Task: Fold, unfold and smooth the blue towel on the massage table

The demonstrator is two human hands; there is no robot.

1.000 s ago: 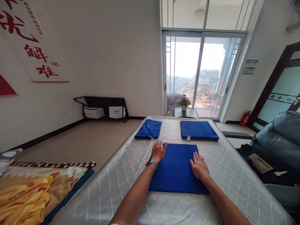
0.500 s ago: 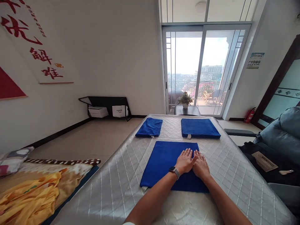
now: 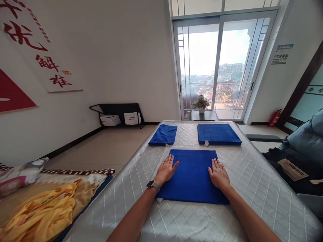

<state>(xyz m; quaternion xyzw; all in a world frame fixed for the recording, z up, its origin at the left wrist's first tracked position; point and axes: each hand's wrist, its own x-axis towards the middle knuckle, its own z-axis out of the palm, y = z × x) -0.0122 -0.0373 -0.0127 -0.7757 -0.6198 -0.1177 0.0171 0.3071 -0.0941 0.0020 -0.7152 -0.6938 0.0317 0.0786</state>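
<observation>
A blue towel (image 3: 191, 178), folded into a flat rectangle, lies in front of me on the silver quilted cover (image 3: 126, 201). My left hand (image 3: 166, 169) rests on its left edge, palm down with the fingers stretched out; a watch is on that wrist. On the right edge lies my right hand (image 3: 219, 174), flat, fingers extended and thumb pointing inward. A small white tag shows at the towel's near left corner. Farther back are a smaller folded blue cloth (image 3: 163, 135) on the left and a stack of folded blue towels (image 3: 219, 134) on the right.
Left of the covered table stands a low bed with a yellow cloth (image 3: 45, 208) and a patterned pillow (image 3: 22, 176). A potted plant (image 3: 201, 103) sits on a chair beyond the far edge. At right are a grey armchair (image 3: 306, 134) and a fire extinguisher (image 3: 274, 118).
My hands were side by side on the towel's right part. The left hand has slid across to the left edge; the right has shifted slightly to the right edge. The view has turned slightly.
</observation>
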